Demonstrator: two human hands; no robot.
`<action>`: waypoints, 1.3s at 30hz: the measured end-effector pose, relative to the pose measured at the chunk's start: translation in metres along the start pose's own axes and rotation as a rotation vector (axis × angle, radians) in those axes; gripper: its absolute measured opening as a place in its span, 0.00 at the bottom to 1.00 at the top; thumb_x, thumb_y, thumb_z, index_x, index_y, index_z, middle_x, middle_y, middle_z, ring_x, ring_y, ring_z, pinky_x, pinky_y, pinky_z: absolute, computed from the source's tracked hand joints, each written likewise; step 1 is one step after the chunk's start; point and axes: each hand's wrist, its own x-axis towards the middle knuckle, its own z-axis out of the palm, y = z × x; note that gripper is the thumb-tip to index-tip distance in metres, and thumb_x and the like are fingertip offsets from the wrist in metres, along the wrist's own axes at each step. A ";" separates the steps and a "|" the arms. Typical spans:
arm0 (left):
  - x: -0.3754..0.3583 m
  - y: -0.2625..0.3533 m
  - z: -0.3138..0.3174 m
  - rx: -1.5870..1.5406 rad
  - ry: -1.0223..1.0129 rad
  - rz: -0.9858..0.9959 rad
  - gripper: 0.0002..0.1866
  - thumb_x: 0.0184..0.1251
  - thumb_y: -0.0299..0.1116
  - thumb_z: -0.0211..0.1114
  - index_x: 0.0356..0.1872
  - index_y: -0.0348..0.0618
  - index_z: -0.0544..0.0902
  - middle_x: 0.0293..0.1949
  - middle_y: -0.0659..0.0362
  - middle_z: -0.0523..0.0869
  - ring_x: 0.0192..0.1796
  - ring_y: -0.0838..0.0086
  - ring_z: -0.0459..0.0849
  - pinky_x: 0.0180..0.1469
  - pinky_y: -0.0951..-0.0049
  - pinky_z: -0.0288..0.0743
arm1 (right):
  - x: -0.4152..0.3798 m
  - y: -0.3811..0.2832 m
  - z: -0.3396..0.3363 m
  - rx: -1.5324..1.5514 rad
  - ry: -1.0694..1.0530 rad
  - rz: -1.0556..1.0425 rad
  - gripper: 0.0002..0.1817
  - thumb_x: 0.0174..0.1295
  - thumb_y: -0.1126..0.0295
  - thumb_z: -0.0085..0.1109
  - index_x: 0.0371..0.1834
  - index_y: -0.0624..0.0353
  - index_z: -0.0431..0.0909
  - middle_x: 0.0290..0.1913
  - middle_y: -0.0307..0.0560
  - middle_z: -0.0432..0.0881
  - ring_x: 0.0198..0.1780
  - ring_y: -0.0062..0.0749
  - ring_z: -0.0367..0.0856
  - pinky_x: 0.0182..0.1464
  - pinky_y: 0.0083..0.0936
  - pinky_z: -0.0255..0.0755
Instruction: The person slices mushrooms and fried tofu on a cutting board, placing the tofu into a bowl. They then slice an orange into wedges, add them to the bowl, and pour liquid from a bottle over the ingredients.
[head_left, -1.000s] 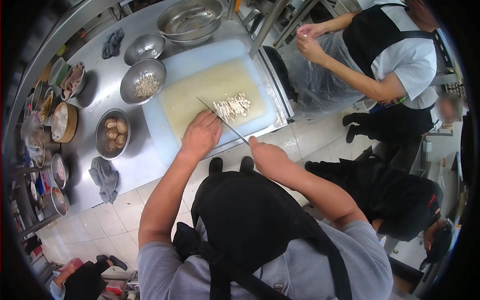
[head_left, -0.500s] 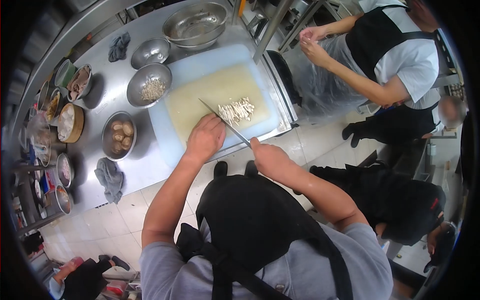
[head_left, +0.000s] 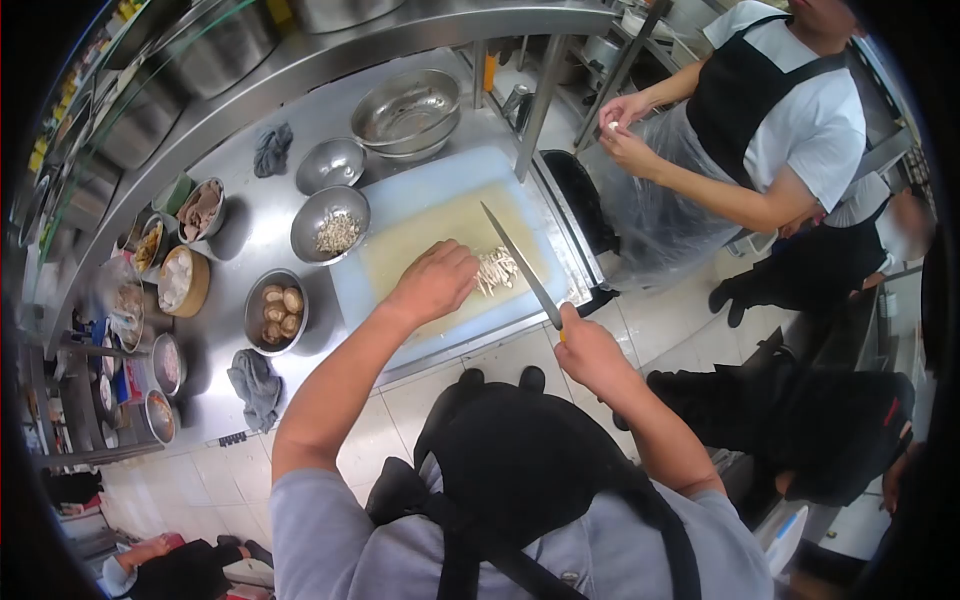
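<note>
A long knife (head_left: 522, 264) with a yellow handle is in my right hand (head_left: 588, 345), its blade slanting up and left over the right part of the cutting board (head_left: 375, 200). My left hand (head_left: 436, 282) rests on the board against the left side of a pile of thin pale strips (head_left: 497, 271). Its fingers are bent together, and what they hold, if anything, is hidden. A steel bowl of small chopped pieces (head_left: 337, 231) stands at the board's left edge. Farther left, another bowl holds several brown mushrooms (head_left: 273, 313).
Two grey cloths (head_left: 254, 388) (head_left: 271, 150) lie on the steel table (head_left: 225, 290). Empty steel bowls (head_left: 405, 112) stand behind the board, and food containers (head_left: 182, 280) at the far left. A co-worker (head_left: 765, 110) stands at the right, hands together; other people are beyond.
The view has shifted. The knife has moved from the strips' left side to their right, away from my left hand. My left hand is now against the strips.
</note>
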 end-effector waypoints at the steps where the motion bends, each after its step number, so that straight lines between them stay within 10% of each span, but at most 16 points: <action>1: 0.010 0.001 -0.004 0.003 0.000 0.008 0.07 0.59 0.27 0.70 0.30 0.41 0.78 0.35 0.52 0.79 0.42 0.53 0.79 0.48 0.55 0.77 | 0.000 0.004 -0.001 0.002 0.009 0.001 0.17 0.60 0.77 0.54 0.51 0.70 0.66 0.33 0.69 0.83 0.38 0.67 0.83 0.44 0.58 0.76; 12: -0.003 0.016 -0.021 0.046 -0.006 0.141 0.16 0.53 0.27 0.69 0.45 0.41 0.83 0.48 0.50 0.83 0.56 0.51 0.81 0.62 0.54 0.76 | 0.000 0.000 0.004 -0.357 0.176 -0.169 0.12 0.62 0.79 0.54 0.49 0.60 0.71 0.33 0.53 0.84 0.36 0.50 0.87 0.35 0.44 0.79; 17: -0.018 0.007 0.004 0.119 -0.053 0.064 0.08 0.58 0.32 0.62 0.32 0.38 0.82 0.40 0.51 0.82 0.50 0.55 0.80 0.60 0.58 0.74 | 0.019 0.015 0.030 -0.365 0.221 -0.292 0.17 0.67 0.75 0.49 0.59 0.63 0.74 0.38 0.58 0.85 0.37 0.55 0.87 0.36 0.48 0.78; 24: -0.015 0.003 0.007 0.129 -0.160 0.007 0.09 0.55 0.31 0.64 0.36 0.39 0.84 0.40 0.50 0.84 0.51 0.57 0.82 0.63 0.59 0.73 | 0.019 -0.003 0.011 -0.424 0.164 -0.249 0.18 0.63 0.79 0.52 0.57 0.67 0.74 0.37 0.65 0.84 0.34 0.65 0.84 0.38 0.55 0.77; 28: -0.021 -0.016 -0.019 0.080 0.110 -0.344 0.17 0.55 0.26 0.60 0.46 0.33 0.86 0.52 0.44 0.85 0.61 0.48 0.79 0.68 0.53 0.72 | -0.007 0.029 0.008 -0.297 0.138 -0.191 0.21 0.58 0.76 0.56 0.58 0.64 0.75 0.38 0.68 0.84 0.37 0.67 0.84 0.40 0.57 0.76; 32: -0.016 -0.024 -0.046 0.089 -0.248 -0.206 0.32 0.54 0.25 0.64 0.66 0.41 0.77 0.64 0.46 0.79 0.71 0.49 0.73 0.74 0.53 0.67 | -0.036 0.026 -0.016 -0.044 0.144 0.030 0.21 0.60 0.75 0.55 0.59 0.63 0.70 0.37 0.69 0.84 0.44 0.70 0.82 0.46 0.58 0.74; 39: 0.061 -0.004 -0.002 0.218 -0.689 0.247 0.42 0.50 0.22 0.65 0.74 0.42 0.69 0.76 0.48 0.67 0.79 0.55 0.62 0.81 0.57 0.58 | -0.044 0.028 -0.016 0.005 0.112 0.282 0.22 0.61 0.73 0.57 0.59 0.64 0.67 0.38 0.70 0.84 0.44 0.69 0.82 0.47 0.58 0.74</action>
